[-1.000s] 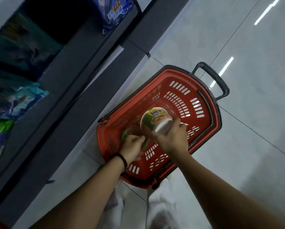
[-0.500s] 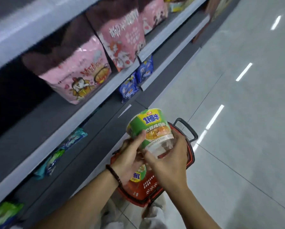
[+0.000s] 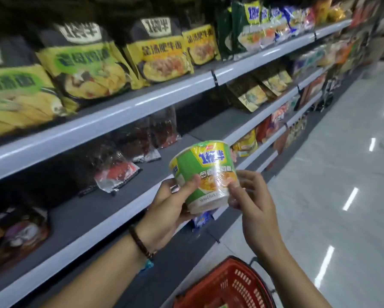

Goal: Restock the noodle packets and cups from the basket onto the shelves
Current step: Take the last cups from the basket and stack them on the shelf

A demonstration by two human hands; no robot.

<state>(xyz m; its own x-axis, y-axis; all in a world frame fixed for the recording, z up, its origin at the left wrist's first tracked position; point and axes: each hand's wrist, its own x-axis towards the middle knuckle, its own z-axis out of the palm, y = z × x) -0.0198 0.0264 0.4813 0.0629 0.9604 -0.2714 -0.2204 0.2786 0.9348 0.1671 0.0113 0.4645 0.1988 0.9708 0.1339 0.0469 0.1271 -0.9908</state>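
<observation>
**Noodle cup held in both hands before the shelves**

Nearest, below both wrists, the red basket [image 3: 226, 285] is partly in view. Above it the left hand [image 3: 164, 212] curls round the green noodle cup [image 3: 203, 172], thumb across the front and fingers behind. A dark bead bracelet [image 3: 142, 243] circles that wrist. The right hand [image 3: 253, 207] pinches the cup's lower right side between thumb and fingertips. The cup is wider end up and slightly tilted. Beyond the left hand is a grey shelf [image 3: 84, 212], with dark red packets [image 3: 124, 165] lying further back. Higher, above both hands, the upper shelf [image 3: 142, 101] carries yellow noodle packets [image 3: 159, 56].
</observation>
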